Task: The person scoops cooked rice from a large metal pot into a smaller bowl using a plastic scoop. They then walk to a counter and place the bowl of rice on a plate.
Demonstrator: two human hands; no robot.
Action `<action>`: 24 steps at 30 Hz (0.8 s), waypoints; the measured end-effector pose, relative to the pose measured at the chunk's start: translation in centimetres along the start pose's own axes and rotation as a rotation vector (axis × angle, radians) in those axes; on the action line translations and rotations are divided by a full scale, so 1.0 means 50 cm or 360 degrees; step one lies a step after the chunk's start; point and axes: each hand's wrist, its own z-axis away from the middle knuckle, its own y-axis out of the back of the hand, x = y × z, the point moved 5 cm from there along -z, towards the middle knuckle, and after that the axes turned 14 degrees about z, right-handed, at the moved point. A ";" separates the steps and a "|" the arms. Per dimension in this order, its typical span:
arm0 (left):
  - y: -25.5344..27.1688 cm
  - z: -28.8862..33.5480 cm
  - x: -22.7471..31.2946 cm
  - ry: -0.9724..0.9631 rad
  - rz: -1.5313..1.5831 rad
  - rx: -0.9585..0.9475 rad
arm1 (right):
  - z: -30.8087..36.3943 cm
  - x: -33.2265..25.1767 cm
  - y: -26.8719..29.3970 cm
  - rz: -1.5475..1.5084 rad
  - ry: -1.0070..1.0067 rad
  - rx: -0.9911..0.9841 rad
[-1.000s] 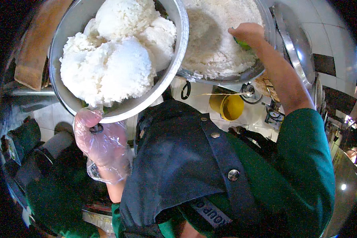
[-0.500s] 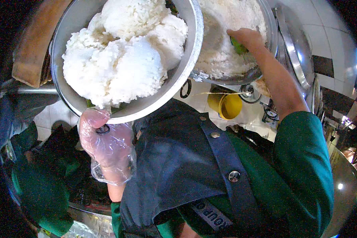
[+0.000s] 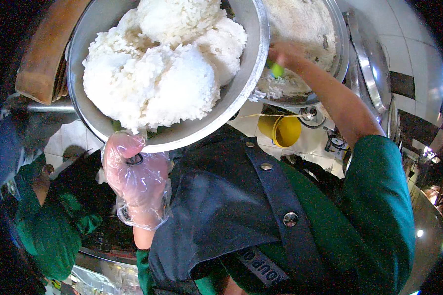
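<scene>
A round metal basin (image 3: 255, 81) heaped with clumps of white rice (image 3: 172, 73) is held up in front of me, slightly tilted. My left hand (image 3: 135, 169), in a clear plastic glove, grips its near rim with the thumb over the edge. Bits of green show beneath the rice. Behind and to the right stands a large metal pot (image 3: 341, 61) with a rice layer (image 3: 300, 17) inside. My bare right hand (image 3: 289, 55) is closed round a bright green piece (image 3: 276, 70) over this pot. The fingers are blurred, and the basin's rim hides part of the view there.
A yellow bucket (image 3: 285, 132) stands on the tiled floor below the pot. Large metal lids (image 3: 371, 64) lean at the right. Brown boards (image 3: 44, 59) stand at the far left. Another person in a green sleeve (image 3: 49, 236) works at the lower left.
My right hand has moved left and slightly down with the green piece, nearer the basin. The basin and my left hand have shifted a little to the right.
</scene>
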 end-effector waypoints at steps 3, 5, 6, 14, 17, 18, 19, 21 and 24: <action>0.009 0.010 -0.007 -0.0051 -0.0150 0.0321 | -0.027 0.001 -0.028 -0.0100 -0.0100 0.0143; 0.010 0.018 -0.009 -0.0110 -0.0285 0.0553 | -0.056 -0.002 -0.046 -0.0286 -0.0033 0.0289; 0.010 0.022 -0.007 -0.0146 -0.0354 0.0666 | -0.064 -0.005 -0.052 -0.0315 0.0096 0.0364; 0.000 0.035 -0.010 -0.0220 -0.0491 0.0785 | -0.048 -0.054 -0.046 0.0054 0.0111 0.0319; -0.006 0.034 -0.022 -0.0189 -0.0286 0.0781 | -0.036 -0.097 -0.019 -0.0007 0.0175 0.0226; -0.008 0.033 -0.027 -0.0149 -0.0163 0.0792 | -0.036 -0.098 -0.019 0.0125 0.0043 0.0120; -0.015 0.031 -0.035 -0.0071 0.0016 0.0734 | -0.028 -0.112 -0.018 -0.0016 0.0142 0.0172; -0.016 0.040 -0.025 -0.0171 -0.0182 0.0925 | -0.025 -0.123 -0.031 -0.0200 0.0178 0.0209; -0.020 0.055 -0.017 -0.0260 -0.0200 0.1039 | -0.047 -0.158 -0.050 -0.0719 0.0758 0.0157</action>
